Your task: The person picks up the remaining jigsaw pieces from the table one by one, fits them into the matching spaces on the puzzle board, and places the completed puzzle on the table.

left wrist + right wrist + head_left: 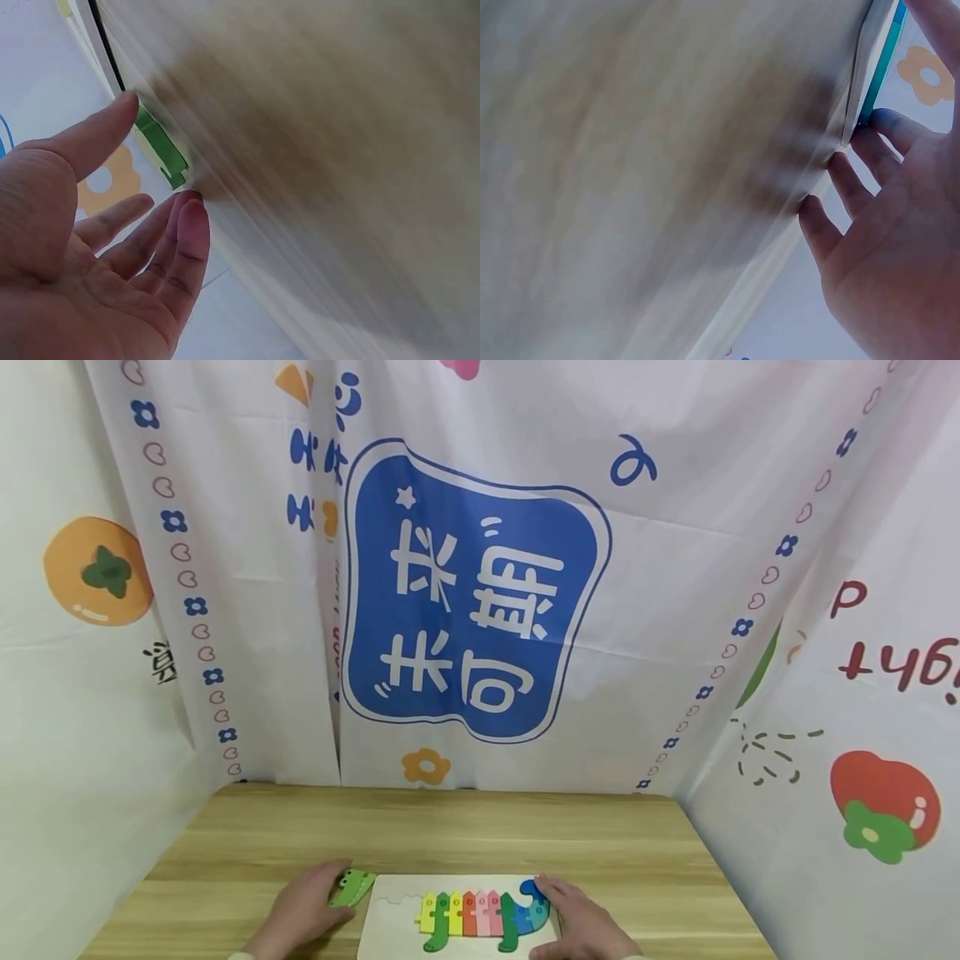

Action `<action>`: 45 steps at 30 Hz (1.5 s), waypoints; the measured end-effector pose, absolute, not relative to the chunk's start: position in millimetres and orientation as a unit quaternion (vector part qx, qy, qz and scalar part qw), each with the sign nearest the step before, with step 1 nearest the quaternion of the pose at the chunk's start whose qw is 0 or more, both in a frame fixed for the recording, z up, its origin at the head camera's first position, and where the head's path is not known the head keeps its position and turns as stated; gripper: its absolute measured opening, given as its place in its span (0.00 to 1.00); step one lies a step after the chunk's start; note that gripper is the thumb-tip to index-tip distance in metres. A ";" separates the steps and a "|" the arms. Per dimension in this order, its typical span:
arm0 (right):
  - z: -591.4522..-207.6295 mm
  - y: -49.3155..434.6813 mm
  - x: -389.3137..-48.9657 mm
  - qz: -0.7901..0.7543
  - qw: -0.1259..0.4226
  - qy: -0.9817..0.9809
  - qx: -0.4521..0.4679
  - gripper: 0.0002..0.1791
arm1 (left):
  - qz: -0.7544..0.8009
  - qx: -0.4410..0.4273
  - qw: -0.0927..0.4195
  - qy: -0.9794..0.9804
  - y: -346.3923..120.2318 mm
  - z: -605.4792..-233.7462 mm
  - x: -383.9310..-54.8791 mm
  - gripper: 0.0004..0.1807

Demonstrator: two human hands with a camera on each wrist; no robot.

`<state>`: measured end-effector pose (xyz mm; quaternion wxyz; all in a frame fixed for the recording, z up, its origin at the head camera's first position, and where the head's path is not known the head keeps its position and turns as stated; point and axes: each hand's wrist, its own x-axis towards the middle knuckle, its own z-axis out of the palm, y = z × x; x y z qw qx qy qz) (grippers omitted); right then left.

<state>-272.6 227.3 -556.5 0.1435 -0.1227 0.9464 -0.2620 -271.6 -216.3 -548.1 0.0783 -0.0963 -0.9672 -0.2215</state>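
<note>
My left hand [303, 906] is curved round a green crocodile-head puzzle piece [356, 887] on the table, beside the board's left edge. In the left wrist view, the thumb and fingertips meet opposite ends of the green piece [161, 146]. The pale wooden puzzle board [393, 935] holds a row of coloured body pieces [470, 912], with green legs and a blue tail [531, 912]. At the board's left, an outlined slot [397, 903] is bare. My right hand [581, 920] rests with spread fingers along the board's right edge, fingertips beside the tail.
The wood-grain table [450, 827] ends at a white printed curtain [660, 610] behind it. Similar printed cloth hangs at the left [67, 710] and right [825, 718] sides.
</note>
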 end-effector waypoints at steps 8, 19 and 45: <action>-555.9 228.8 -274.2 -0.257 0.144 0.948 -0.120 0.62 | -0.215 -0.100 0.089 -0.967 -213.3 -545.8 -274.3 0.38; -563.6 229.3 -274.1 -0.254 0.136 0.948 -0.137 0.60 | -0.199 -0.113 0.105 -0.968 -218.9 -544.5 -266.1 0.38; -561.4 227.6 -273.9 -0.253 0.146 0.950 -0.114 0.61 | -0.126 -0.241 0.257 -0.928 -215.0 -523.2 -260.8 0.43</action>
